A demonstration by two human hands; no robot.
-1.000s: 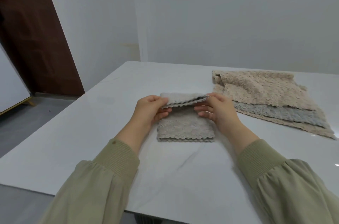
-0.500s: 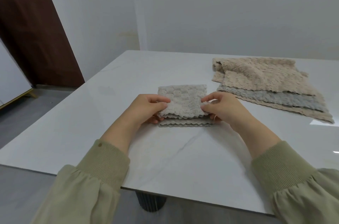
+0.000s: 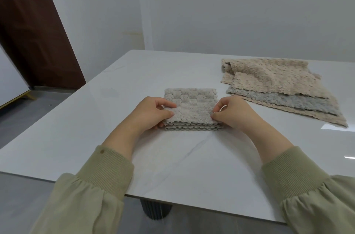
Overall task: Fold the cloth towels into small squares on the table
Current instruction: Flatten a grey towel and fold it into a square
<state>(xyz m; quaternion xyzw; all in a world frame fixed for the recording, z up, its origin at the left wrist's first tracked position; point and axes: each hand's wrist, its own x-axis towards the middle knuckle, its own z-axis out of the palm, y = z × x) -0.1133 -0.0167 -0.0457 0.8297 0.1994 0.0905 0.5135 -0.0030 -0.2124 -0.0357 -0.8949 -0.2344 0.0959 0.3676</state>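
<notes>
Right now a small folded towel [image 3: 192, 107] lies between the two hands, flat on the white table [image 3: 192, 166]. It is pale grey-beige and fluffy, with bumpy little squares on top like a checkerboard. It is folded into a small, almost square shape. Along the edge nearest the person, a few wavy layers show, stacked one on another.

The left hand [image 3: 148, 114] pinches the towel's near left corner, with the thumb on top and the fingers curled in. The right hand [image 3: 236, 112] does the same at the near right corner, pinching the top layer between thumb and fingertips. Both hands touch the towel, one at each side.

Past the right hand and off to its right lies a pile of towels [image 3: 269, 78], not folded small. Most are fluffy and beige, and a grey towel [image 3: 288, 101] pokes out from between them.

Both arms wear green sleeves [image 3: 92, 191] with ribbed cuffs, and the left cuff has a small brown dot [image 3: 101, 150]. Under the table's near edge, between the arms, a dark ribbed table leg [image 3: 155, 212] shows. Far off to the left of the left hand stands a brown door [image 3: 32, 28].
</notes>
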